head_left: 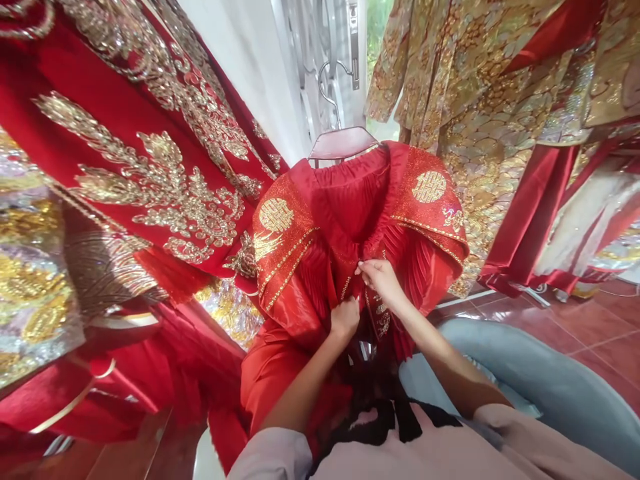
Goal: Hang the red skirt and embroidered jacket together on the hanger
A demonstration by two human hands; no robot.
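Note:
In front of me a red garment (285,260) with gold round emblems and beaded trim hangs from a hanger (343,141) with a metal hook. My left hand (345,317) is closed on the garment's front, low beside the gold-trimmed opening. Higher up and slightly to the right, my right hand (376,273) pinches the edge of the fabric just below the gathered red neckline (357,233). Whether a small fastener sits between those fingertips cannot be made out. Pleated red cloth (425,260) shows under the flared shoulder pieces.
At the left hang red garments with gold beaded embroidery (170,180). Gold patterned garments (480,140) hang at the right. A blue-grey rounded chair (545,373) stands close by my right arm, on a red tiled floor (595,327). Behind the hanger is a white door (320,60).

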